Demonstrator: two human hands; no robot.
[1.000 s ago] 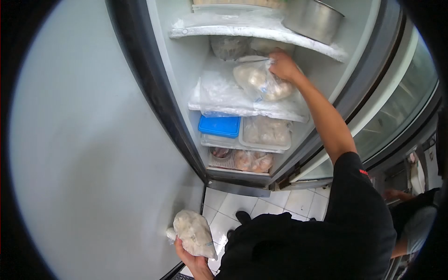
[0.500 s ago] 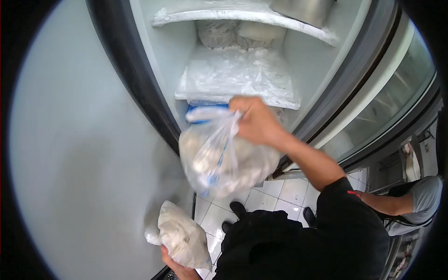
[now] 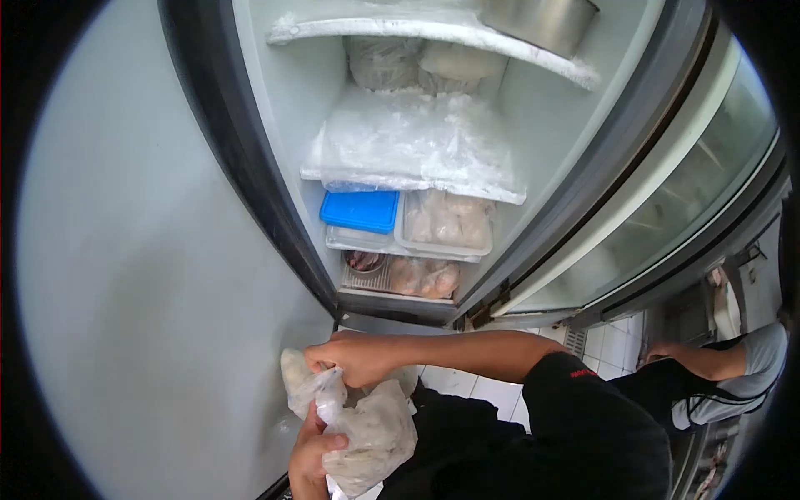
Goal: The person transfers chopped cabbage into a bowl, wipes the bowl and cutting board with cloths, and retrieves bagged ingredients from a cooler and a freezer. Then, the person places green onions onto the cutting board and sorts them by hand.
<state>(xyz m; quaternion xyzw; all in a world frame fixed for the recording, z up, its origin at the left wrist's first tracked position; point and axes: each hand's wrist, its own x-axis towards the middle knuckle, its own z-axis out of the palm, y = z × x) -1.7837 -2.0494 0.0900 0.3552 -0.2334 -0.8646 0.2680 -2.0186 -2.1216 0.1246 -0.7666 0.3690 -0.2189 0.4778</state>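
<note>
At the lower left, beside the open freezer door, my left hand (image 3: 312,450) is closed round a clear plastic bag of pale, lumpy contents (image 3: 375,437), thumb across its side. Just above it, my right hand (image 3: 358,358) reaches over with closed fingers on the gathered top of a second plastic bag (image 3: 296,375). The two bags press together, and much of the second one is hidden behind my hands and the first bag. What is packed inside them I cannot make out.
The freezer stands open, with frosted shelves (image 3: 417,146). Lower down are a blue-lidded container (image 3: 360,210), a clear tub of bagged food (image 3: 446,223) and a small metal bowl (image 3: 364,262). A metal pot (image 3: 546,25) sits at the top right. Another person (image 3: 742,367) stands at right.
My right hand has moved down and left from before the shelves, bringing its bag to the one in my left hand. The lower shelves now show.
</note>
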